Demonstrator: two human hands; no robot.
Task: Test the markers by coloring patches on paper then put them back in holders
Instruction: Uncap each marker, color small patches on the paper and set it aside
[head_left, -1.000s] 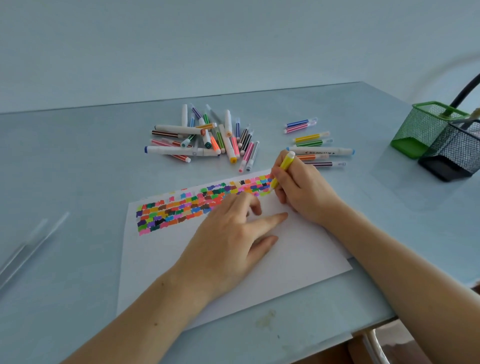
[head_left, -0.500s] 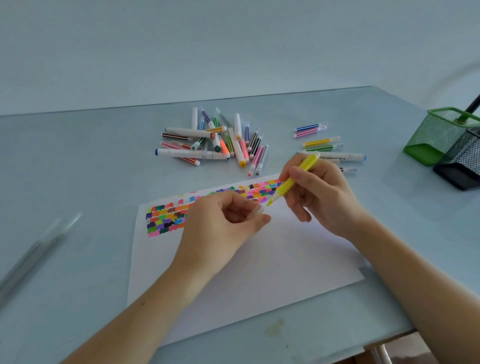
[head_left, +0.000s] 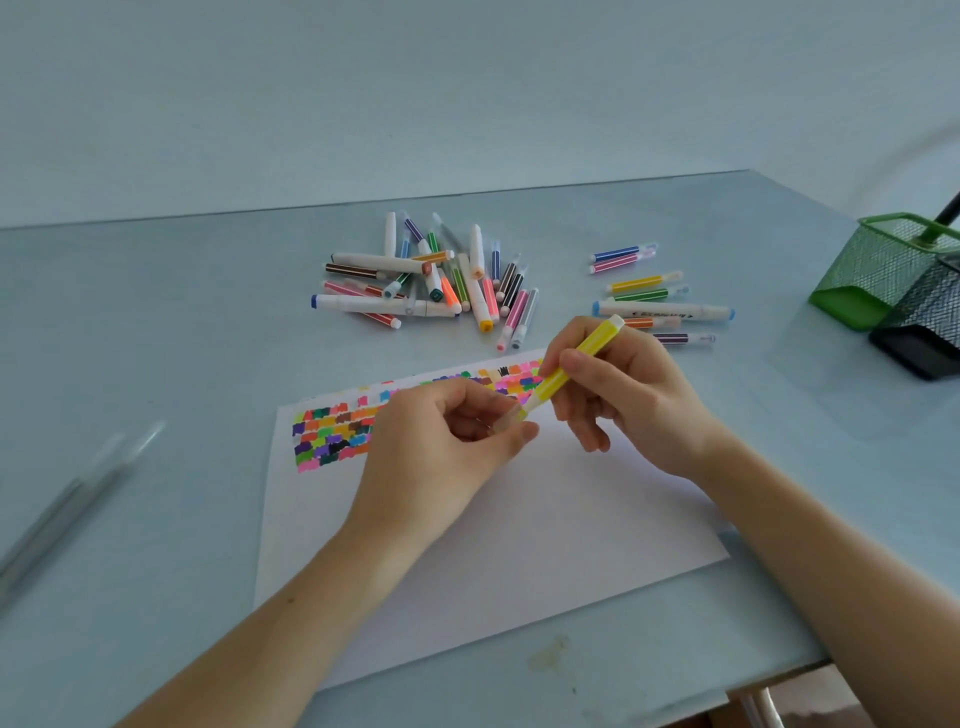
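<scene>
Since a second ago, I see the right hand (head_left: 631, 395) has lifted the yellow marker (head_left: 571, 369) off the colored patches (head_left: 332, 436), and the left hand (head_left: 441, 441), which lay flat on the paper (head_left: 519, 545), has come up to meet its tip. In the head view, my one view, the marker's long axis runs from upper right down to lower left, its tip end pointing straight into the left hand's fingers (head_left: 511, 423), which are pinched on what looks like a clear cap right at the tip. The right fingers are clamped around the barrel. I judge capping is the step in hand, a push along that axis. Loose markers (head_left: 426, 280) lie in a heap on the table (head_left: 156, 338) beyond the paper, a smaller group (head_left: 654, 296) to its right, and the green mesh holder (head_left: 878, 270) and black mesh holder (head_left: 930, 332) stand well apart at far right, nearer the right hand.
</scene>
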